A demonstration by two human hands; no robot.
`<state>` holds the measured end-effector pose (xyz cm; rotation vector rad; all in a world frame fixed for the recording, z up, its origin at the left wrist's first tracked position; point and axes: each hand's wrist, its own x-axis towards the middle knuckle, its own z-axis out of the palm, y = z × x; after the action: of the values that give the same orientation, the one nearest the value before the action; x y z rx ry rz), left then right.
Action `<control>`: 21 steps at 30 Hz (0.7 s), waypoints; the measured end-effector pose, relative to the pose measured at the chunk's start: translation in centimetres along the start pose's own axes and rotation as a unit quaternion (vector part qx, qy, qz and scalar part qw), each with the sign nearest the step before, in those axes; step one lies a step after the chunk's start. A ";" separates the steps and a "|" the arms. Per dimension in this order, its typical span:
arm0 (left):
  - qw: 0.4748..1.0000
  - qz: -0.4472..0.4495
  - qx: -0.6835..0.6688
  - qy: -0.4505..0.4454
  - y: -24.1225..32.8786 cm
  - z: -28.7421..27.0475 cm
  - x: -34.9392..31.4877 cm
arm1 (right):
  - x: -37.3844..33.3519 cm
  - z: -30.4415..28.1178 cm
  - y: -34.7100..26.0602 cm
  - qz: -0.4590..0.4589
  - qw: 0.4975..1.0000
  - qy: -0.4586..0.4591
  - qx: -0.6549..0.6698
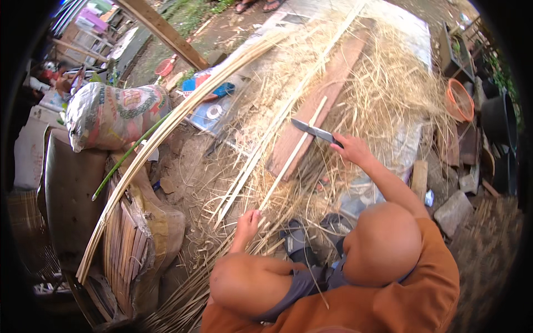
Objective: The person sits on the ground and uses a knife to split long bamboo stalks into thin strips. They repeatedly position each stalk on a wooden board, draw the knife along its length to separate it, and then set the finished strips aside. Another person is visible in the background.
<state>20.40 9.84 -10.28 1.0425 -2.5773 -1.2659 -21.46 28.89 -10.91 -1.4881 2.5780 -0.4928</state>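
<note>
My right hand (351, 149) is closed round the dark handle of a knife (314, 130). Its blade lies across a thin pale bamboo strip (295, 149), over a reddish-brown wooden board (334, 82). My left hand (248, 223) is closed on the near end of that strip, low and left of the board. Left of the board, longer pale strips (288, 106) run away from me over the shavings. Curly shavings (383, 91) heap on and round the board.
A bundle of long strips (183, 110) and a green stalk (132, 154) lie at left, by a stuffed sack (119, 114). A wooden post (166, 34) slants at upper left. An orange basket (459, 100) and a grey stone (453, 213) are at right. Sandals (298, 242) show below.
</note>
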 end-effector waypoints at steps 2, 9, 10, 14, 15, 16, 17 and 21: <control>1.000 -0.020 0.003 -0.007 -0.1 0.2 0.6 | -1.0 1.6 -1.3 0.043 0.993 -0.004 0.107; 0.995 -0.089 0.019 -0.028 0.6 -2.1 1.0 | -0.1 1.3 -1.7 0.085 0.984 -0.022 0.153; 0.996 -0.072 0.048 -0.031 -0.4 -2.0 0.4 | 0.8 0.3 1.2 0.087 0.988 0.007 0.128; 0.996 -0.048 0.079 0.010 0.3 -3.6 -1.0 | 2.4 -3.1 6.9 0.246 0.956 0.082 0.140; 0.996 -0.061 0.068 0.004 0.7 -3.9 -0.7 | 2.4 -4.6 5.7 0.209 0.966 0.073 0.132; 0.995 -0.083 0.053 -0.015 1.2 -3.7 -1.3 | 1.3 -5.5 4.3 0.209 0.963 0.049 0.163; 0.993 -0.103 0.041 -0.035 1.4 -3.4 -2.0 | 0.5 -6.4 2.4 0.212 0.957 0.027 0.195; 0.985 -0.133 0.112 0.006 -4.0 -1.7 -4.5 | -1.6 -3.7 -0.8 0.083 0.989 0.024 0.123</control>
<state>26.61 9.77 -11.12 1.4745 -2.6866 -1.0265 -20.91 30.71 -7.28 -1.1850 2.5356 -0.8008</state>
